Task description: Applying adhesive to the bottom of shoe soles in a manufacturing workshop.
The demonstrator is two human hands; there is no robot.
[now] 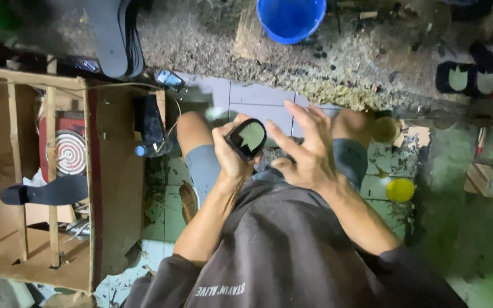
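Note:
My left hand (pixel 230 154) grips a small black sole piece (pixel 247 138) with a pale green patch on its face, held up above my lap between my knees. My right hand (pixel 305 149) is beside it on the right with fingers spread wide, holding nothing; its fingertips sit close to the piece's right edge. I sit low, in grey shorts and a dark top.
A blue bucket (pixel 290 18) stands ahead on the rough floor. A wooden crate (pixel 89 188) with a black cut-out sole (pixel 47 191) lies at left. A yellow lid (pixel 400 189) sits at right, black-and-pale sandals (pixel 470 77) at far right, and stacked black soles (pixel 116 34) at upper left.

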